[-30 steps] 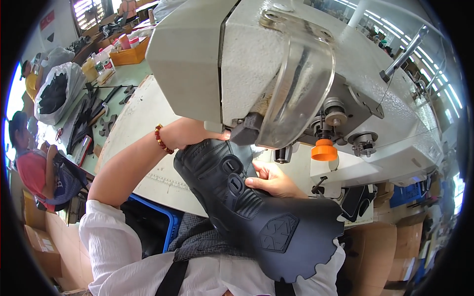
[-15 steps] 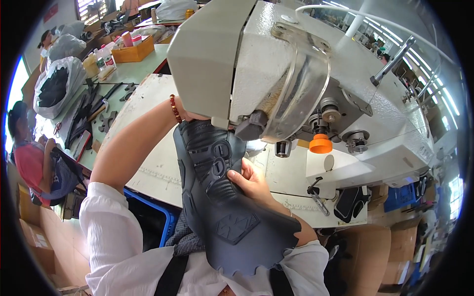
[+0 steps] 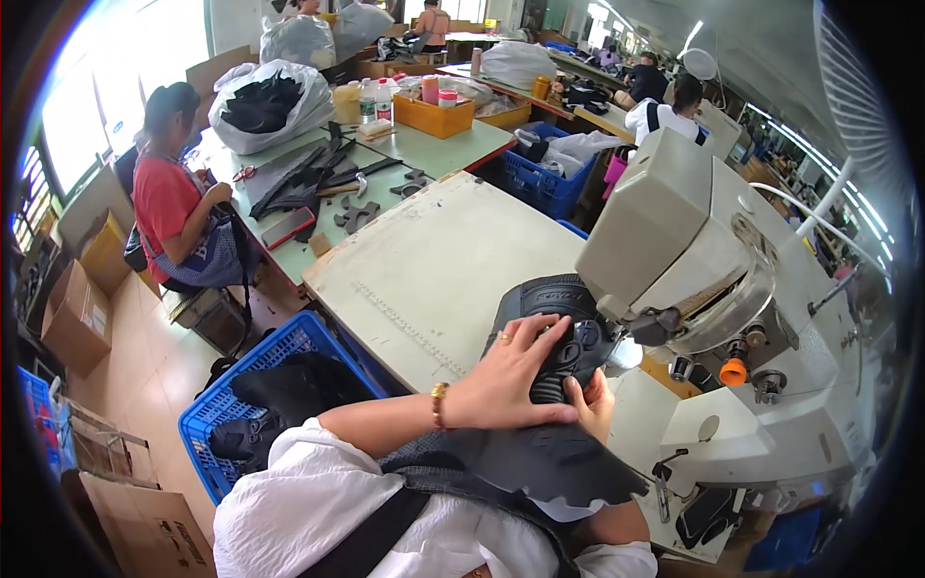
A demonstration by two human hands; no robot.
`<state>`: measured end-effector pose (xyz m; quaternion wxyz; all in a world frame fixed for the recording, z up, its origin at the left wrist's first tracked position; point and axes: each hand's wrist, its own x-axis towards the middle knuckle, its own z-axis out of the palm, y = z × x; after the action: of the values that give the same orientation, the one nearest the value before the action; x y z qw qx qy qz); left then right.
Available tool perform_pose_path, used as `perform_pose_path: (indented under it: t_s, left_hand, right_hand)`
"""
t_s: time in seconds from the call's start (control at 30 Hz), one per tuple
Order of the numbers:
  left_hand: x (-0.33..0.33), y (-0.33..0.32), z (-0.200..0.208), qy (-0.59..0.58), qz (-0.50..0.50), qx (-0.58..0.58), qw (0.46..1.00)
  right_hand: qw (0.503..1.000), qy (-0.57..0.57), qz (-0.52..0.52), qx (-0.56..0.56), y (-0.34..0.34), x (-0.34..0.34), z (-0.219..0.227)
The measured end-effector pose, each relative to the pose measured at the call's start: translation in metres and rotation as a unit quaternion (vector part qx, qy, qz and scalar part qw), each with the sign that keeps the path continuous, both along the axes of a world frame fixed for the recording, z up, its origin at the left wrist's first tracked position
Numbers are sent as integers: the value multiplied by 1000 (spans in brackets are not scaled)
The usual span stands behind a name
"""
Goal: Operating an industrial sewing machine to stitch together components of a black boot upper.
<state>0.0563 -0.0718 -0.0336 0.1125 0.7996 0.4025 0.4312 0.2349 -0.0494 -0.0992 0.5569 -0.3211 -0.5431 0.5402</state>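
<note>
A black boot upper (image 3: pixel 564 438) with moulded, ribbed panels stretches from my lap onto the sewing table, its far part beside the head of a sewing machine (image 3: pixel 665 212). My left hand (image 3: pixel 506 380) lies over the upper with its fingers stretched out, a beaded bracelet at the wrist. On the right edge of the piece, my right hand (image 3: pixel 593 400) grips it with the thumb on top and the fingers underneath. The machine's needle area is mostly hidden behind its head and a clear guard (image 3: pixel 737 308).
The pale tabletop (image 3: pixel 434 270) extends left of the machine. A blue basket (image 3: pixel 207 409) of black pieces stands at my left. Beyond are a green bench (image 3: pixel 424 154) with cut pieces and an orange box (image 3: pixel 434 116), and a seated person in red (image 3: pixel 178 193).
My left hand has come from behind the upper's far end to lie on top of it. The upper's far part now rests further left on the table. The view has swung left.
</note>
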Motion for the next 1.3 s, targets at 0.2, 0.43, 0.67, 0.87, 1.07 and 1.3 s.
perform_pose_path:
  t_s: [0.2, 0.43, 0.67, 0.87, 1.07, 1.3]
  left_hand:
    - [0, 36, -7, -33, 64, 14, 997]
    - [-16, 30, 20, -12, -36, 166, 985]
    - [-9, 20, -40, -82, -22, 243, 966]
    - [4, 21, -38, -135, 30, 250, 958]
    - [0, 21, -20, -44, 20, 182, 982]
    - [-3, 20, -6, 35, 43, 142, 988]
  right_hand:
    - [997, -74, -5, 12, 5, -10, -4]
    - [993, -11, -32, 110, 11, -29, -11]
    - [998, -50, 30, -7, -12, -9, 18]
    - [998, -39, 32, -30, -25, -3, 16]
    - [998, -14, -60, 6, -39, -19, 15]
    - [997, 18, -70, -5, -46, -24, 14]
